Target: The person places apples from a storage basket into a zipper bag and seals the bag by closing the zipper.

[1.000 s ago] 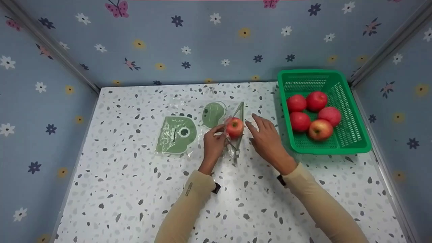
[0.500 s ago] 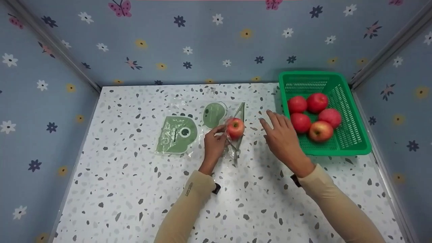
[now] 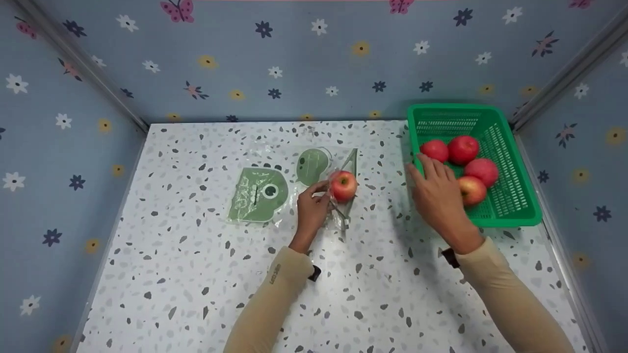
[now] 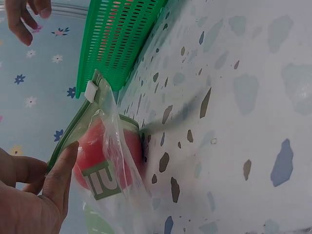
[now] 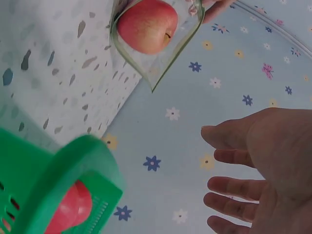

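A clear zip bag (image 3: pixel 257 196) with green cartoon prints lies on the table, its mouth towards the right. One red apple (image 3: pixel 343 186) sits inside the bag's mouth. My left hand (image 3: pixel 312 211) pinches the green zip edge (image 4: pixel 73 124) between thumb and fingers; a white slider (image 4: pixel 91 91) shows further along it. To the right, my right hand (image 3: pixel 439 198) hovers over the left rim of the green basket (image 3: pixel 532 213), partly hiding the apples there. The right wrist view shows its fingers (image 5: pixel 234 187) spread and holding nothing.
Several red apples (image 3: pixel 463 149) lie in the left part of the basket, which stands at the right of the speckled table (image 3: pixel 196 274). Flower-patterned walls (image 3: pixel 294 59) close off the back and both sides.
My right hand has moved right, away from the bagged apple, to above the basket's left rim. The left hand has kept its hold on the bag.
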Demonstrator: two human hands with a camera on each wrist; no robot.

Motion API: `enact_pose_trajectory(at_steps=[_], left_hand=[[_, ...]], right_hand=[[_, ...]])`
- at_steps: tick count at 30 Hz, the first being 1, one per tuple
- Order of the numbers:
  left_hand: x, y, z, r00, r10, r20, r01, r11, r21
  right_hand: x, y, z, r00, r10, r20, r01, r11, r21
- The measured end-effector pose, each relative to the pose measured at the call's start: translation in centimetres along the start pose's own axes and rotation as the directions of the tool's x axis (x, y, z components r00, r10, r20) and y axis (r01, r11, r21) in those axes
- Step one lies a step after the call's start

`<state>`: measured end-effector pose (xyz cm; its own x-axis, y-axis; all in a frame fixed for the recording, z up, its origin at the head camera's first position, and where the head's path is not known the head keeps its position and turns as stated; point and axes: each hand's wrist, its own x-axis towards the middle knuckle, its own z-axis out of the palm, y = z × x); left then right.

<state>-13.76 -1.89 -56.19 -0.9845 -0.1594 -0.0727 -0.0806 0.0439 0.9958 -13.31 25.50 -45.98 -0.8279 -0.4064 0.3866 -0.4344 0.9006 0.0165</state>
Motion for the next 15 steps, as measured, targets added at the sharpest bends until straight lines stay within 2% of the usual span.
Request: enact_pose_trajectory(at_steps=[3, 9, 15], left_hand=[[0.0, 0.0, 0.0, 1.000, -0.003, -0.001, 0.003, 1.000, 0.006], [0.0, 0.0, 0.1, 1.000, 0.000, -0.012, 0.001, 1.000, 0.022], [0.1, -0.2, 0.1, 1.000, 0.002, -0.019, -0.001, 1.000, 0.015]], right_hand=[[-0.2, 1.2, -0.5, 0.999, 0.034, 0.000, -0.034, 0.999, 0.029], [-1.0, 3.4, -1.4, 0.991, 0.119, 0.067, -0.124, 0.990, 0.073], [-2.0, 4.8, -1.4, 0.987, 0.131, 0.091, -0.139, 0.987, 0.086]])
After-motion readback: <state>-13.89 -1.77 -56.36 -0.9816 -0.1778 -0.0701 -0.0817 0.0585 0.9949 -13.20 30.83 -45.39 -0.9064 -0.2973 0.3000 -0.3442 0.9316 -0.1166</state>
